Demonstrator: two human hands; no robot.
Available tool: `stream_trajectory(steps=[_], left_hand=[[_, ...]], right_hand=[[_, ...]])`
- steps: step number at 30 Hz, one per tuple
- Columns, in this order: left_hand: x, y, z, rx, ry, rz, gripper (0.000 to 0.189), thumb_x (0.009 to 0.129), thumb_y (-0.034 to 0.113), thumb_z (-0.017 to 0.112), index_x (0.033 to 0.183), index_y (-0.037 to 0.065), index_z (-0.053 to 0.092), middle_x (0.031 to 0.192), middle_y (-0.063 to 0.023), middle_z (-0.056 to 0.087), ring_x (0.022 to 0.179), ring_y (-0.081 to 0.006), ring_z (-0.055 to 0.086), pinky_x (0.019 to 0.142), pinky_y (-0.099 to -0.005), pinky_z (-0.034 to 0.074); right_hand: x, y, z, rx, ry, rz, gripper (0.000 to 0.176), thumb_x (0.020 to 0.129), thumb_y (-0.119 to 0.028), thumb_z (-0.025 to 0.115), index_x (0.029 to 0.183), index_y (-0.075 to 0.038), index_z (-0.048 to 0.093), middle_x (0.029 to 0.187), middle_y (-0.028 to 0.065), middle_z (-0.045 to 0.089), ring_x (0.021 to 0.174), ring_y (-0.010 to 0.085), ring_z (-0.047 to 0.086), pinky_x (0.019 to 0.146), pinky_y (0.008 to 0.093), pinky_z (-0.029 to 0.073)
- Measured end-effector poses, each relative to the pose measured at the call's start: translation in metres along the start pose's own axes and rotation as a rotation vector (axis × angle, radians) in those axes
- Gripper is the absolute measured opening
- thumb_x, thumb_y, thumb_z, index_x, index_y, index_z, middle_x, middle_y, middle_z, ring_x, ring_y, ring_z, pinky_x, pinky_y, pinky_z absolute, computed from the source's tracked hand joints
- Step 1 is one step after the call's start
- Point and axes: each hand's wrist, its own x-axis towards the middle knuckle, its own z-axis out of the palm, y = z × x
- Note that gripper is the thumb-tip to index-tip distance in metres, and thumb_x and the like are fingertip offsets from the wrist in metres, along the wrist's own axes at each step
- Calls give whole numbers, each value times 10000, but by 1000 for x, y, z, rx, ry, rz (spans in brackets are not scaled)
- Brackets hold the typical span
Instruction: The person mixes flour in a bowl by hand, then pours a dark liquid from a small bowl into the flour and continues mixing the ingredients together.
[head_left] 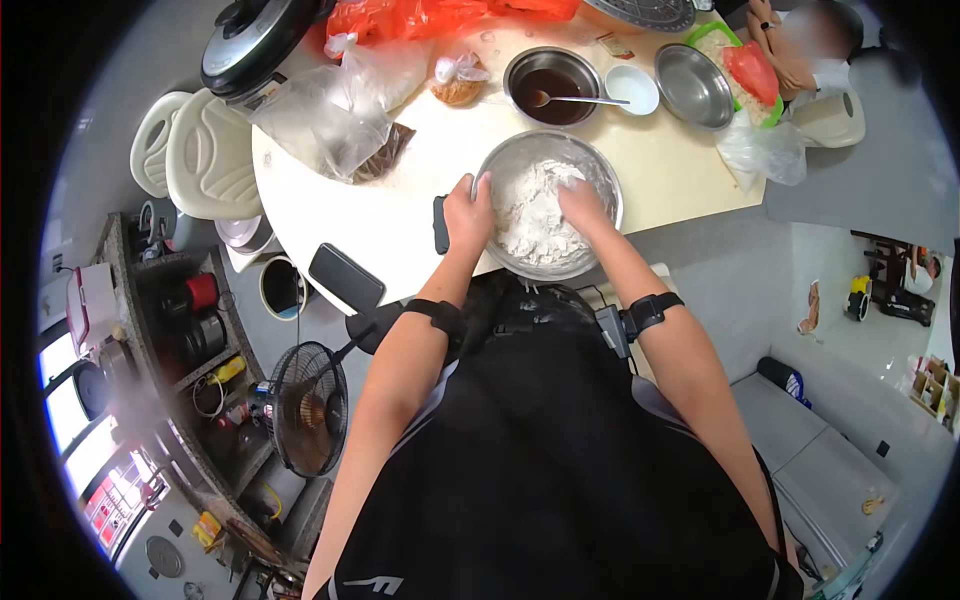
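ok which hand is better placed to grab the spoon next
Probably the right hand: the spoon has its handle toward that side, closer to it, while the left hand grips the rim of the flour bowl.

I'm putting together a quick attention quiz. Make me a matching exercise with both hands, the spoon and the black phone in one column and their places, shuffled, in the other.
1. left hand
2. right hand
3. spoon
4. black phone

A. part in dark liquid, handle over the rim
B. at the rim of the mixing bowl
C. by the edge of the table
D. in white powder

Pairs: 1-B, 2-D, 3-A, 4-C
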Motion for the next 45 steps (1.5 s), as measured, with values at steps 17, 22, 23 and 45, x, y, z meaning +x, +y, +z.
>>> stream_trajectory(steps=[17, 22, 23, 45], left_hand=[[2, 23, -15, -66, -118, -200, 440, 994, 345, 656, 774, -18, 539, 660, -273, 571, 617, -458, 569, 604, -485, 467], [14, 17, -9, 59, -160, -182, 441, 972, 366, 684, 763, 1, 552, 688, -275, 599, 686, -499, 600, 606, -513, 471], [14, 20, -10, 57, -180, -203, 440, 967, 370, 691, 762, 4, 556, 696, -275, 604, 700, -502, 603, 608, -517, 470], [36, -30, -53, 151, -462, 73, 404, 935, 393, 740, 905, -6, 679, 731, -177, 679, 684, -294, 657, 665, -431, 521]], right_hand=[[-48, -50, 48, -672, 136, -611, 284, 971, -301, 622, 1131, -75, 684, 1274, 153, 601, 1225, 362, 531, 1021, 537, 425], [-32, -55, 55, -745, 13, -501, 317, 955, -282, 610, 1207, -96, 662, 1270, 128, 608, 1233, 347, 533, 1018, 564, 414], [-30, -53, 57, -753, -18, -467, 318, 949, -287, 612, 1202, -101, 663, 1270, 125, 609, 1235, 347, 532, 1014, 569, 415], [2, -36, -22, -826, -245, -1101, 467, 916, -388, 649, 1214, -29, 662, 1262, 216, 647, 1257, 390, 565, 1071, 513, 443]])
